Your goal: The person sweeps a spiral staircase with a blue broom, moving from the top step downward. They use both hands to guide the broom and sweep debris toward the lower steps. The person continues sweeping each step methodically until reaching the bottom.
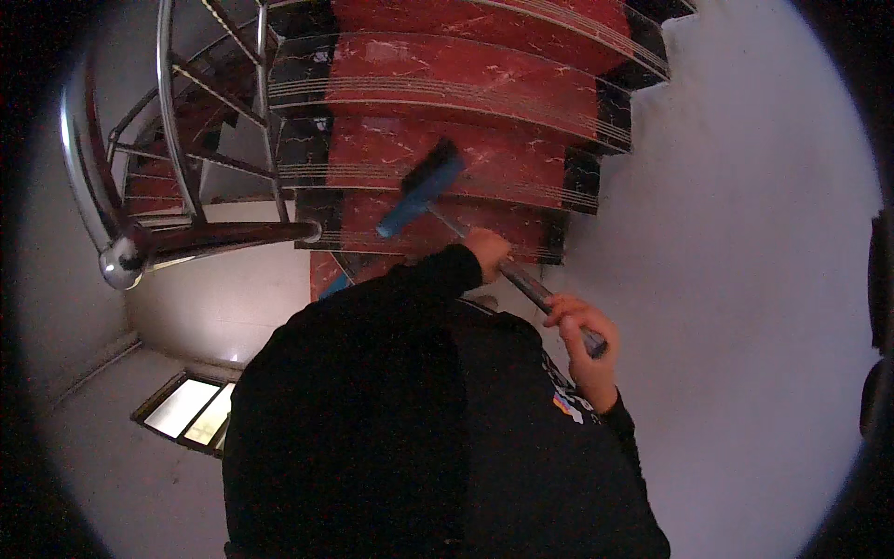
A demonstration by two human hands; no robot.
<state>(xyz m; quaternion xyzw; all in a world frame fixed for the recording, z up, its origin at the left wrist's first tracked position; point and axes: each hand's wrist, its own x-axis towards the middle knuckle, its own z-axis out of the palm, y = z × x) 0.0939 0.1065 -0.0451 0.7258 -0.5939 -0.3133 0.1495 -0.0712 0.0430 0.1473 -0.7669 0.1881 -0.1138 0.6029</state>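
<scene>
Both my hands hold the handle of a broom [426, 189] with a blue head and dark bristles. My left hand [487, 253] grips the handle nearer the head, and my right hand [585, 342] is closed around its dark grey grip end. The head lies over the red middle of a stair step [510, 154], tilted, with the bristles towards the upper left. Contact between bristles and stone cannot be told. Another blue object [335, 286], partly hidden by my sleeve, shows at the lower left of the steps.
Red and black stone steps [447, 59] rise ahead with ridged edges. On the left stands a shiny metal railing [171, 105] with a ball-ended post [122, 264]. A pale wall [733, 244] borders the steps on the right. A window [185, 412] is at the lower left.
</scene>
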